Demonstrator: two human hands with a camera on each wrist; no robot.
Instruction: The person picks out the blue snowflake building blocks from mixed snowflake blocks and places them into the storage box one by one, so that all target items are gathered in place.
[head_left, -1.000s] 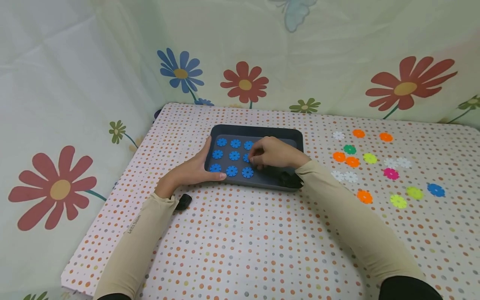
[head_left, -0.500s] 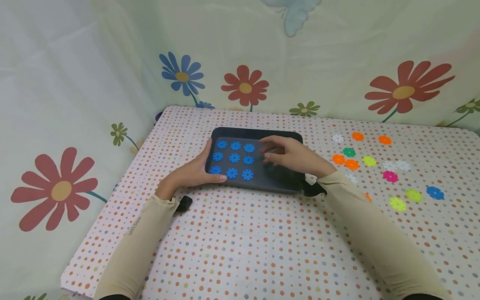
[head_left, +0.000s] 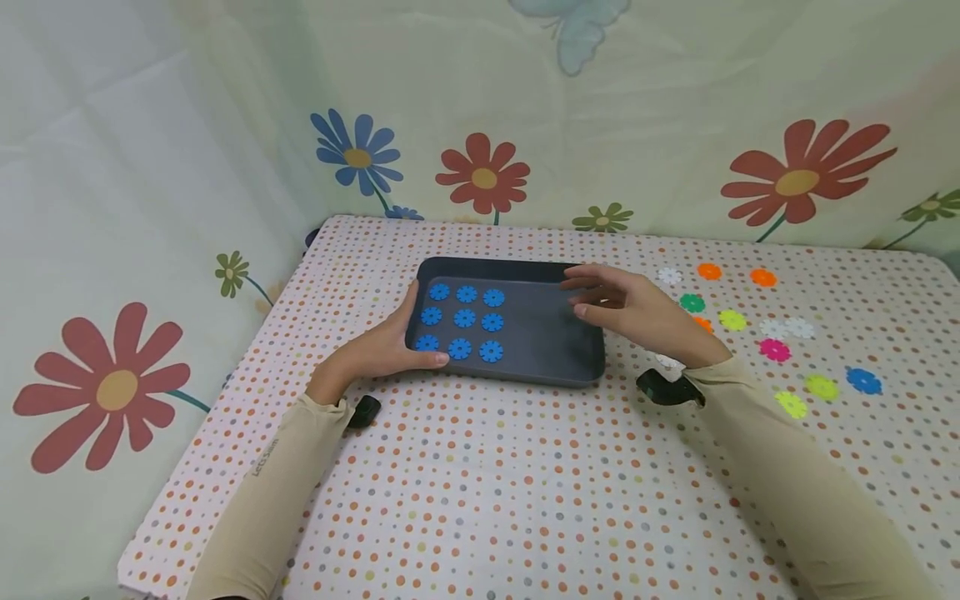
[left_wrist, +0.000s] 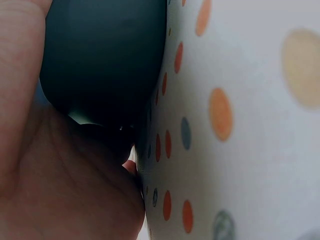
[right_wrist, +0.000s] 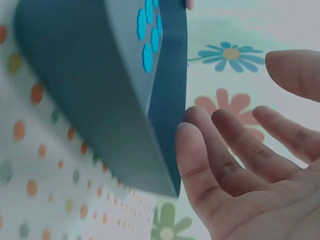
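Observation:
A dark grey rectangular baking tray lies on the dotted tabletop. In its left half, blue notched plastic discs lie flat in three rows of three, apart from one another. My left hand grips the tray's left end, thumb over the near rim; in the left wrist view the tray's dark corner sits against the palm. Above the tray's right end is my right hand, fingers loosely bent and nothing held. The right wrist view shows that hand beside the tray's outer wall.
To the right, several loose discs lie scattered, among them an orange disc, a green disc, a pink disc and a blue disc. A flower-printed curtain hangs behind the table.
My right hand has let go of a blue disc at the middle row's right end, its fingers have spread, and it has moved right. The left hand stays on the tray.

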